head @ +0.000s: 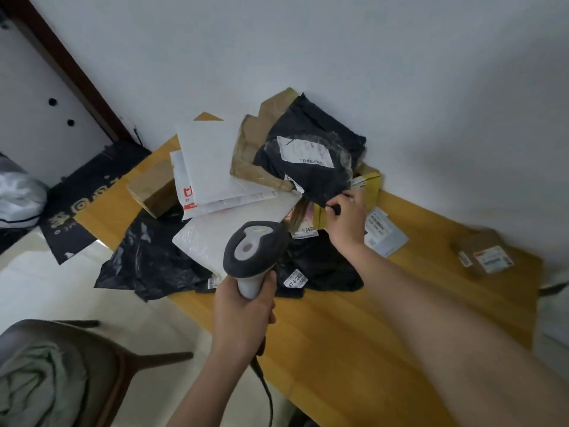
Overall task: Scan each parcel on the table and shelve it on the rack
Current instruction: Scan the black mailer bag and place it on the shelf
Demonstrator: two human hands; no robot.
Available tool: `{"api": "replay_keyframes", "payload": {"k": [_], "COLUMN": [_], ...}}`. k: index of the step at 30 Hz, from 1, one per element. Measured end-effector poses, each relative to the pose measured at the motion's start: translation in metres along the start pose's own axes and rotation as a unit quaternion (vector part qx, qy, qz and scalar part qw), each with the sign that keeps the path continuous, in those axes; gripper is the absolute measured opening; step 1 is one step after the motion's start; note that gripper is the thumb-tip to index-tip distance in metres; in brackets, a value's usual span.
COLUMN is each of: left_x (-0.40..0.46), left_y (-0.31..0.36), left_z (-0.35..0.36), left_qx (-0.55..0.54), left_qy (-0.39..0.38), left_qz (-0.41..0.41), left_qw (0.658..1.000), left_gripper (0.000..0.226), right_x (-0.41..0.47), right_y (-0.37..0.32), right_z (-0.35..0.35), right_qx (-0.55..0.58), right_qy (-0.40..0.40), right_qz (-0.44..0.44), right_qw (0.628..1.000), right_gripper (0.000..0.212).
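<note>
The black parcel [311, 158] is tipped up over the heap at the back of the surface [338, 328], its white label [304, 152] facing the camera, with the right hand [346, 220] pinched shut on its lower corner. Below and left of that grip, the left hand [243, 312] is clamped round the scanner [252, 251], whose head points up toward the parcel. Best, I judge, to hold the bag taut so the label lies flat, then square the scanner on the barcode before pulling the parcel clear.
</note>
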State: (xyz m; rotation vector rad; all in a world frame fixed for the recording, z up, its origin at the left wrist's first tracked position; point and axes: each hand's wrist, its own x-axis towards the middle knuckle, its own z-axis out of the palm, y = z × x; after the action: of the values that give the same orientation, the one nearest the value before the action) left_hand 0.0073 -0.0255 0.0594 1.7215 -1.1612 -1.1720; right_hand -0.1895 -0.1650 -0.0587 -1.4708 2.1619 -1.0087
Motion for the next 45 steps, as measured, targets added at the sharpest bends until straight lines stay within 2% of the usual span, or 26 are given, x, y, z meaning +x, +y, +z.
{"api": "replay_keyframes", "payload": {"k": [8, 14, 21, 24, 26, 28, 30, 34, 35, 38, 39, 41, 45], "left_x": [-0.015, -0.062, -0.118, -0.137, -0.147, -0.155, -0.161, -0.168, -0.169, -0.174, -0.176, -0.18, -0.184], "left_y": [0.001, -0.024, -0.069, -0.08, -0.086, -0.09, -0.094, -0.106, -0.109, -0.118, -0.121, -0.125, -0.133], "left_z": [0.0, -0.007, -0.008, -0.008, -0.005, 0.0, 0.006, 0.023, 0.028, 0.042, 0.046, 0.052, 0.06], "left_qx": [-0.006, -0.014, -0.004, -0.005, -0.003, 0.006, 0.013, 0.021, 0.019, 0.019, 0.018, 0.019, 0.037], "left_qy": [-0.072, -0.14, -0.197, -0.198, -0.196, -0.188, -0.173, -0.141, -0.135, -0.117, -0.113, -0.109, -0.102], "left_qz": [0.021, 0.04, 0.022, 0.01, 0.006, 0.002, -0.002, -0.022, -0.028, -0.043, -0.048, -0.057, -0.054], "left_qw": [0.997, 0.989, 0.98, 0.98, 0.981, 0.982, 0.985, 0.99, 0.99, 0.992, 0.992, 0.992, 0.993], "left_gripper": [0.026, 0.028, 0.029, 0.027, 0.028, 0.029, 0.029, 0.027, 0.026, 0.025, 0.025, 0.025, 0.027], "right_x": [-0.093, -0.217, -0.335, -0.365, -0.374, -0.375, -0.369, -0.345, -0.342, -0.344, -0.346, -0.347, -0.323], "right_y": [0.054, 0.1, 0.142, 0.161, 0.167, 0.168, 0.164, 0.17, 0.173, 0.181, 0.182, 0.184, 0.193], "right_z": [-0.042, -0.061, -0.089, -0.108, -0.12, -0.125, -0.124, -0.109, -0.105, -0.089, -0.084, -0.078, -0.088], "right_qx": [0.014, -0.015, -0.092, -0.112, -0.103, -0.044, 0.002, -0.09, -0.112, -0.161, -0.181, -0.212, -0.214], "right_qy": [0.059, -0.019, -0.087, -0.093, -0.139, -0.192, -0.178, -0.108, -0.116, -0.186, -0.206, -0.221, -0.246], "right_qz": [-0.001, 0.081, 0.167, 0.203, 0.231, 0.235, 0.228, 0.189, 0.205, 0.279, 0.284, 0.262, 0.201], "right_qw": [0.998, 0.996, 0.978, 0.968, 0.958, 0.952, 0.957, 0.972, 0.965, 0.928, 0.919, 0.915, 0.924], "right_gripper": [0.015, 0.011, 0.014, 0.015, 0.015, 0.012, 0.015, 0.013, 0.024, 0.086, 0.099, 0.106, 0.091]}}
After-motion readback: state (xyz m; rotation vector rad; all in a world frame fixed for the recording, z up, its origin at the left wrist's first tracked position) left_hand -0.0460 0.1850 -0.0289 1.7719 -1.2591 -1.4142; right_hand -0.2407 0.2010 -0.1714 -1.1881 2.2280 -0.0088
